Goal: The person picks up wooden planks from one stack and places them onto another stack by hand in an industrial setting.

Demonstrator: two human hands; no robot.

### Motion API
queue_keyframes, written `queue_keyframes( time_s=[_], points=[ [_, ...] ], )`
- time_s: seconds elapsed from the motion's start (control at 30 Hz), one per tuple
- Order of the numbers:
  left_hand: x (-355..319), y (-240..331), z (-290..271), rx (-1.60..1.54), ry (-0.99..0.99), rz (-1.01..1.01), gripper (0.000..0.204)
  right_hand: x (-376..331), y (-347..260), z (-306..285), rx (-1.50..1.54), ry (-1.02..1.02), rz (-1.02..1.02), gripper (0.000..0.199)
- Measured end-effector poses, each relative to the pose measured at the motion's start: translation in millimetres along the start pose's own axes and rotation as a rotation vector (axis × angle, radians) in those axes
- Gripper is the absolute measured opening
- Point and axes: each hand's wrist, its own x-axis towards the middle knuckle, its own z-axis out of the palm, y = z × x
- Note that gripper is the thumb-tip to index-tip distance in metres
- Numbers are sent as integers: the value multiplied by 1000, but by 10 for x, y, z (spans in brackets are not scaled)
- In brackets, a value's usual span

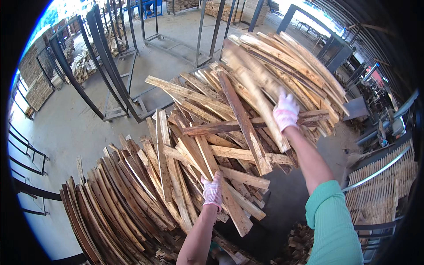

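My left hand (212, 191), in a pale pink-and-white glove, is closed around a light wooden board (205, 153) that lies slanting on a loose pile. My right hand (286, 110), gloved the same way, grips another board (251, 86); this one is smeared by motion and tilts up toward the far left. Right beside it a second blurred board runs along the same line, and whether the hand holds both I cannot tell. Beneath both hands spreads a jumbled heap of rough boards (243, 153), some with dark bark edges. One dark-barked board (242, 119) crosses the heap.
Boards stand in a long row (110, 194) at the near left. A neater bundle (291, 57) lies at the far right. Black metal racks (106, 79) on wheels stand on the concrete floor (75, 128) to the left. Stacked slats (380, 185) and machinery (338, 57) are on the right.
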Motion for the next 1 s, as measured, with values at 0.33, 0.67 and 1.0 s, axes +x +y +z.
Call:
queue_keyframes(
  time_s=[0.33, 0.67, 1.0],
  points=[
    [149, 41, -155, -407, -530, -207, 94, -849, 43, 330, -18, -422, -318, 89],
    [-62, -326, -119, -2, -155, 96, 132, -2270, -197, 775, 280, -899, -435, 87],
    [-76, -274, -304, -17, -232, 68, 127, -2065, -942, 906, 560, -782, -22, 128]
  ],
)
